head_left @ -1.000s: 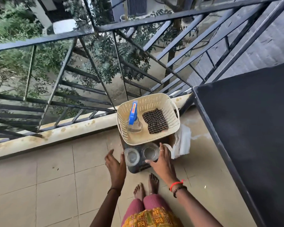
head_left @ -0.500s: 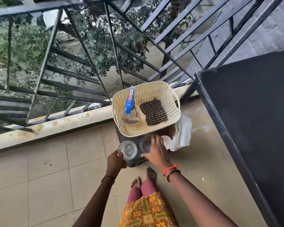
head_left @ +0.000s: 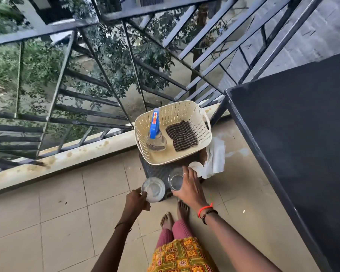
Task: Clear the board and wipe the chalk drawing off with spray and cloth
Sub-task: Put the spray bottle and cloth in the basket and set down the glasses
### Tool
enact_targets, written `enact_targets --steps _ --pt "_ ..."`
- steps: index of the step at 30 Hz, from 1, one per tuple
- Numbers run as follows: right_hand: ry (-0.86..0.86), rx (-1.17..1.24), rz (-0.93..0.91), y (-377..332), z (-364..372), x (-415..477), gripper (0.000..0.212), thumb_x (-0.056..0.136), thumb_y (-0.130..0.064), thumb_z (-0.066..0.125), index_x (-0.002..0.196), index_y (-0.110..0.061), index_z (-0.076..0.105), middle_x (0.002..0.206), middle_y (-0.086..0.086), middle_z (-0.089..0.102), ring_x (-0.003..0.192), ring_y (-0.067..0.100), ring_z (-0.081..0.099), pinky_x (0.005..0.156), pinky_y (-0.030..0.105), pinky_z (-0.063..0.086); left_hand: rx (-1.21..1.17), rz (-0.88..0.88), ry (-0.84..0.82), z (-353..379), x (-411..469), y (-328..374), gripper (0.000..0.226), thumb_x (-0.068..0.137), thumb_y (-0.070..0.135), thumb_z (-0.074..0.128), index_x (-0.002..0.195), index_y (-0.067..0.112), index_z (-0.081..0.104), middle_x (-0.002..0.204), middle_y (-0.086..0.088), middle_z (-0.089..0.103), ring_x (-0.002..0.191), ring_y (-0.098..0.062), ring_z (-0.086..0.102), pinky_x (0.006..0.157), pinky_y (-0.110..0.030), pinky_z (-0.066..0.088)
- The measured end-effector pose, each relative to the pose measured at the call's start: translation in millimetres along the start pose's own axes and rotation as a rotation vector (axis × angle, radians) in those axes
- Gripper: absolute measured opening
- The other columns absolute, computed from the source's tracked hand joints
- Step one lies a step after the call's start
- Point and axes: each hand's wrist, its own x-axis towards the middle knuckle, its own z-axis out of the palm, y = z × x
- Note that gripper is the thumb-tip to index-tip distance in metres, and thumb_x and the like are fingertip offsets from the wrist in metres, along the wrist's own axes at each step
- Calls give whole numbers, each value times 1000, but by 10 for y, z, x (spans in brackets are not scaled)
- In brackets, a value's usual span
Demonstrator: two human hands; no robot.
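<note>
A cream plastic basket (head_left: 185, 109) stands on a dark crate (head_left: 157, 170) on the balcony floor. Inside it are a spray bottle (head_left: 155, 134) with a blue trigger head and a folded checked cloth (head_left: 182, 135). In front of the basket, two clear glass jars rest at the crate's near end. My left hand (head_left: 136, 201) grips the left jar (head_left: 153, 189) at its near side. My right hand (head_left: 188, 190) wraps the right jar (head_left: 175, 181) from the right. The black board (head_left: 302, 146) fills the right of the view, its surface dark and bare where visible.
A white crumpled cloth or paper (head_left: 214, 160) hangs off the crate's right side. A dark metal railing (head_left: 106, 79) and a stained concrete kerb (head_left: 77, 158) run behind the basket. My bare feet (head_left: 175, 214) stand on beige tiles just before the crate.
My left hand has closed on the left jar. My right hand has settled around the right jar. The camera has tipped further down and nearer.
</note>
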Motion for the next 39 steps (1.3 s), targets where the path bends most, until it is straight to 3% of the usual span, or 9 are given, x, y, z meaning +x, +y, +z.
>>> enact_targets --steps 4,16,18,20,22,26,31,35,39 --pt "8 7 -17 -60 -215 -242 99 61 -46 77 138 -2 33 137 12 40 128 26 36 110 31 29 50 16 -19 -144 -290 184 27 91 -1 45 69 9 57 34 2 56 36 -3 58 47 -8 43" --pt "158 87 7 -6 -1144 -1145 96 55 -55 72 133 -8 39 127 3 46 116 21 45 100 24 36 209 162 -144 -304 -999 955 29 94 3 48 68 2 61 40 0 62 40 -6 62 48 -9 46" --pt "176 91 23 53 -1276 -1289 98 56 -55 70 134 -6 38 130 4 44 119 23 43 103 23 33 241 179 -163 -280 -1083 1087 26 90 13 55 66 7 60 43 -1 62 42 -8 64 50 -14 50" --pt "215 99 35 128 -1422 -1441 97 59 -52 69 138 -6 35 135 3 40 125 21 38 105 18 24 271 202 -173 -258 -1149 1210 26 72 34 60 63 9 62 55 -16 68 60 -28 71 66 -37 59" --pt "242 124 56 217 -1610 -1614 97 64 -50 68 141 -9 27 137 0 34 128 17 31 104 12 16 319 232 -213 -168 -1146 1291 33 67 37 55 68 5 64 66 -21 70 71 -39 70 75 -50 57" --pt "327 137 106 430 -1950 -1987 98 68 -53 67 144 -12 21 137 -3 32 127 12 27 104 13 16 409 375 -193 158 -1536 1681 17 84 19 65 69 15 58 72 -9 61 70 -17 54 72 -36 49" --pt "481 166 217 736 -2277 -2400 97 64 -55 68 141 -10 28 132 -2 35 124 16 31 106 20 27 523 489 -224 626 -1952 2059 30 92 13 59 62 8 56 57 -5 55 60 -17 48 58 -23 39" --pt "587 205 315 1026 -2518 -2726 95 62 -50 70 139 -9 33 129 0 39 121 17 34 103 19 29 505 536 -308 1027 -2088 2299 40 72 38 60 59 0 59 62 -27 64 65 -38 66 72 -46 54" --pt "703 243 450 1412 -2685 -3123 96 61 -54 71 138 -9 35 128 1 41 121 19 36 103 24 33 590 582 -392 1566 -2338 2588 31 93 12 56 63 5 60 67 -21 69 70 -36 69 71 -46 57"
